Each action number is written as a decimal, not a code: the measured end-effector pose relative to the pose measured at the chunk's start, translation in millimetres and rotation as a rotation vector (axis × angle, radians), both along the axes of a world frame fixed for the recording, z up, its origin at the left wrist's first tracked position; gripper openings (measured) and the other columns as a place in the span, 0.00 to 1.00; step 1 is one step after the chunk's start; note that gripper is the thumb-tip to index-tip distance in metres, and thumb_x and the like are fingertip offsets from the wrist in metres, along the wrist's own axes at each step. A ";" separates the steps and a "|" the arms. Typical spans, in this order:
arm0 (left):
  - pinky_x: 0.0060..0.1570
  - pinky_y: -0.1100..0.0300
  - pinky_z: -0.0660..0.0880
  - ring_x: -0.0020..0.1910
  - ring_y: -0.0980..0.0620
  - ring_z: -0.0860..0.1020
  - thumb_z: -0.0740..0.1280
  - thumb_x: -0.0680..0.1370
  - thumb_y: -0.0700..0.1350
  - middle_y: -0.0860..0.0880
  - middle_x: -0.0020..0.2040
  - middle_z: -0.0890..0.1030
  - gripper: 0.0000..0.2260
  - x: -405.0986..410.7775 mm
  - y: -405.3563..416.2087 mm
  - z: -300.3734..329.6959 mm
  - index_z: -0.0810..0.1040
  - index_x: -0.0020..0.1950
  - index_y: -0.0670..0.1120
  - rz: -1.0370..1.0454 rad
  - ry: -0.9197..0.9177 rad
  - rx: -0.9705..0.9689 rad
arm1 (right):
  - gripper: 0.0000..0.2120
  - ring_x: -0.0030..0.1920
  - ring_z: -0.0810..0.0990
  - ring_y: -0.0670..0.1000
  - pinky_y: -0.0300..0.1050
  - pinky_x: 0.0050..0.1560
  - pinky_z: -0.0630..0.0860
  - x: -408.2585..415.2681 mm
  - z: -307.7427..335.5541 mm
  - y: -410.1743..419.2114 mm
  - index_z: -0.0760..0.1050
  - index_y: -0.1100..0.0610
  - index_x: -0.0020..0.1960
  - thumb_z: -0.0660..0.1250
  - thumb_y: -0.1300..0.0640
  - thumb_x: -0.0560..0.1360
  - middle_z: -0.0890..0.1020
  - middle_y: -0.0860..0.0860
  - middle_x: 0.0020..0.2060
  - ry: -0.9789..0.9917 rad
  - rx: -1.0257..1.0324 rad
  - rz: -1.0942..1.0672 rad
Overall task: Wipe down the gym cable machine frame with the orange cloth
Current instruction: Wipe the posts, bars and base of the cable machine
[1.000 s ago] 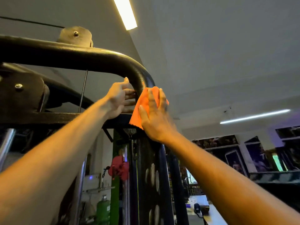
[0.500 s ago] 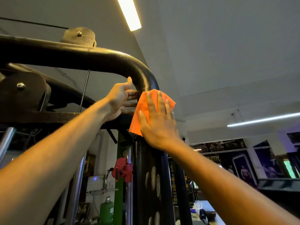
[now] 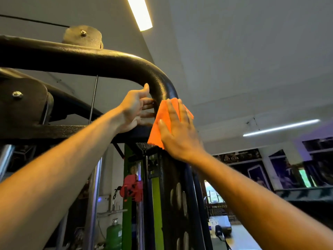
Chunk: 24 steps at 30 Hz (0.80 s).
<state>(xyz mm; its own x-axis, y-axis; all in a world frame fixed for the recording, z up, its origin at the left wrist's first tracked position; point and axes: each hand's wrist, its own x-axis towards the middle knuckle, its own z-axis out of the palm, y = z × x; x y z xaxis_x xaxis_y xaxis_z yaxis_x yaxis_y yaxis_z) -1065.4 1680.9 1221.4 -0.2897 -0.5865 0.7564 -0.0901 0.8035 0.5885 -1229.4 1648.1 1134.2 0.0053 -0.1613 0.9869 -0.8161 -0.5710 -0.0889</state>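
The black cable machine frame (image 3: 111, 64) curves overhead from the left and bends down into an upright post in the middle of the view. My right hand (image 3: 178, 130) lies flat with straight fingers on the orange cloth (image 3: 158, 127) and presses it against the post just below the bend. My left hand (image 3: 135, 110) holds the inner side of the bend, thumb up along the tube and fingers curled behind it, right beside the cloth.
A pulley plate (image 3: 82, 36) sits on top of the frame and another pulley housing (image 3: 23, 101) hangs at the left. A thin steel rod (image 3: 93, 100) runs down behind the frame. Below are a red attachment (image 3: 132, 188), a green cylinder (image 3: 113, 235) and chrome guide rods (image 3: 93, 195).
The view has tilted slightly, so the frame and hands sit a little differently. My right hand with the cloth has slid a little on the post below the bend. My left hand keeps its hold.
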 end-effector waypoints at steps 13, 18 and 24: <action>0.68 0.43 0.78 0.62 0.45 0.84 0.57 0.84 0.70 0.46 0.59 0.87 0.29 -8.4 11.1 -16.3 0.86 0.58 0.49 0.119 -0.020 -0.126 | 0.31 0.88 0.42 0.52 0.67 0.85 0.51 3.5 -59.7 3.1 0.36 0.34 0.86 0.49 0.37 0.88 0.39 0.42 0.87 -0.016 0.024 -0.033; 0.76 0.43 0.67 0.71 0.42 0.77 0.50 0.84 0.72 0.48 0.73 0.80 0.29 -8.6 17.4 -37.9 0.83 0.65 0.57 0.443 -0.212 -0.297 | 0.32 0.88 0.45 0.56 0.69 0.84 0.53 6.6 -25.6 6.1 0.40 0.38 0.88 0.50 0.37 0.89 0.43 0.46 0.88 -0.090 0.060 0.008; 0.76 0.47 0.69 0.72 0.52 0.75 0.57 0.89 0.55 0.51 0.72 0.80 0.17 18.6 7.1 -77.3 0.80 0.71 0.53 0.481 -0.278 -0.599 | 0.33 0.88 0.41 0.55 0.71 0.82 0.60 11.9 -123.4 13.3 0.34 0.33 0.85 0.50 0.39 0.89 0.36 0.43 0.87 -0.040 0.057 -0.041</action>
